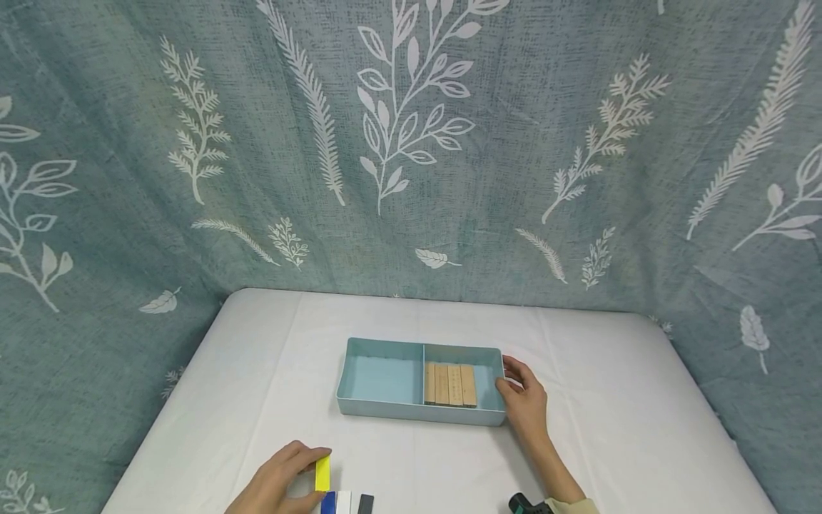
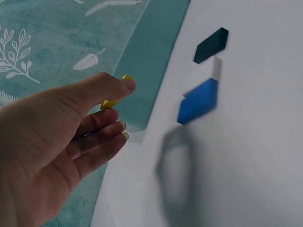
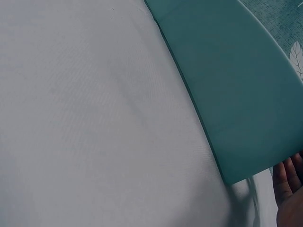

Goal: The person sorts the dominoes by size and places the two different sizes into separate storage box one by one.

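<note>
Draped all around as a backdrop, a grey-blue woven curtain (image 1: 411,143) printed with white leaves and fern sprigs. In front of it, a table under a plain white cloth (image 1: 642,428). At the middle of the cloth, a shallow pale-blue rectangular plastic tray (image 1: 385,410) split by a divider into two compartments. In the tray's right compartment, four flat light-wood rectangular blocks (image 1: 451,385) side by side, touching one another; left compartment showing only its blue floor.

Against the tray's right end wall, the right hand (image 1: 523,400), fingers curled over the rim and thumb on the outer wall, gripping the tray. In the right wrist view, only fingertips at the picture's lower right corner, just beside the tray's corner.

Near the table's front edge, left of centre, the left hand (image 1: 279,480), thumb and fingers pinching a small flat yellow rectangular block (image 1: 322,472), held upright on its short end, seemingly just above the cloth. Just right of and below that block, lying in a row on the cloth: a small flat blue block (image 2: 198,100), a small white block (image 1: 344,502) touching it, and a small dark grey block (image 2: 211,44) slightly apart.
</note>
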`<state>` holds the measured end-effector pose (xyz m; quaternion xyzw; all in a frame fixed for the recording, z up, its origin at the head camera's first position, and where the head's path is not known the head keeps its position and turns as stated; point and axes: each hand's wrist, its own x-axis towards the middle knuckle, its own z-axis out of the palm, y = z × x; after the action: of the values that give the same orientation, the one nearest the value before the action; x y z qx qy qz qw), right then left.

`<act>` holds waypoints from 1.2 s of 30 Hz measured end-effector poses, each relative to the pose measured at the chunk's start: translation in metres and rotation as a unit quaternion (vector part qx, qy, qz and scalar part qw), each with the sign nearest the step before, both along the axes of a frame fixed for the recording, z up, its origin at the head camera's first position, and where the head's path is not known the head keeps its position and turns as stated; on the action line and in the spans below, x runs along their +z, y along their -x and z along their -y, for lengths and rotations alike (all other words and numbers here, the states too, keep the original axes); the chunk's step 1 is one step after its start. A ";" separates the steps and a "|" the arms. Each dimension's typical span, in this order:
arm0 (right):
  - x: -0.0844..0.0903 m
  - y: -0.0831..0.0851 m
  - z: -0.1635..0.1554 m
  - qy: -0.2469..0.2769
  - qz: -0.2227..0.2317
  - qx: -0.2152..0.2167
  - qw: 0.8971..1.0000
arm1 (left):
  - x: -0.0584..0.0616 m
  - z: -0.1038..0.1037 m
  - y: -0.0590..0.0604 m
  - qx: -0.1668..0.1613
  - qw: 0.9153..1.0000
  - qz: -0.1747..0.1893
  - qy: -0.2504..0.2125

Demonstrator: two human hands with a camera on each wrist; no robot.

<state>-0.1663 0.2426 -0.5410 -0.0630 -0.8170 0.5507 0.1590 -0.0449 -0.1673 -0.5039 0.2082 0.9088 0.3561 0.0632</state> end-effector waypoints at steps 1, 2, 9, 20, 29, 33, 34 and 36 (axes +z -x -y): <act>0.000 0.000 0.000 0.001 0.000 0.000 1.000 | 0.002 -0.002 0.003 0.000 1.000 -0.011 -0.012; 0.000 0.000 0.000 0.002 -0.001 0.001 1.000 | 0.003 -0.005 0.006 -0.001 0.999 -0.027 -0.024; -0.001 0.000 -0.001 0.003 -0.002 0.001 1.000 | 0.018 -0.027 0.034 -0.036 0.989 -0.131 -0.065; -0.002 0.001 -0.001 -0.002 -0.012 0.000 1.000 | 0.030 -0.057 0.092 -0.093 0.981 -0.135 -0.103; 0.001 0.002 0.000 0.004 -0.002 -0.003 1.000 | 0.033 -0.082 0.132 -0.084 0.991 -0.078 -0.075; 0.003 0.001 -0.001 0.010 0.003 0.000 1.000 | 0.031 -0.092 0.147 -0.092 0.992 -0.060 -0.060; 0.003 0.001 -0.001 0.012 0.004 0.000 1.000 | 0.030 -0.095 0.150 -0.096 0.992 -0.059 -0.057; 0.003 0.001 0.000 0.013 0.005 0.001 1.000 | 0.028 -0.099 0.156 -0.101 0.992 -0.052 -0.048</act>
<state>-0.1673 0.2429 -0.5378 -0.0669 -0.8106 0.5611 0.1536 -0.2011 -0.0681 -0.4754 0.3201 0.8671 0.3794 0.0416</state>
